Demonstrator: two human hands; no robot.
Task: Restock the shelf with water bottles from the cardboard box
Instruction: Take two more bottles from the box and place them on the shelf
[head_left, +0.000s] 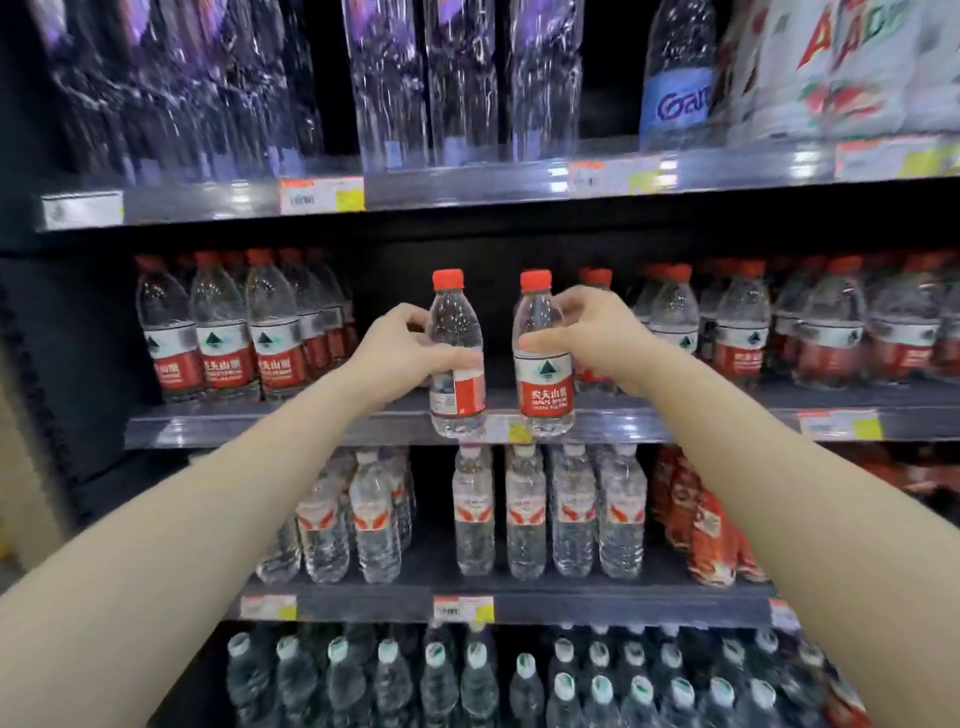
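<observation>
L hand (400, 353) & R hand (592, 338) each gripped a bottle (456, 358) (543, 358) upright at shelf edge (311, 423), before open gap (395, 291) betw. rows.

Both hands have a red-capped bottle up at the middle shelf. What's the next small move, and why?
Probably push both forward into the dark gap between the stocked rows. The left hand and right hand hold their bottles upright at the shelf edge, not yet set down.

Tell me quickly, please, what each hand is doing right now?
Left hand: closed around the left bottle.
Right hand: closed around the right bottle.
</observation>
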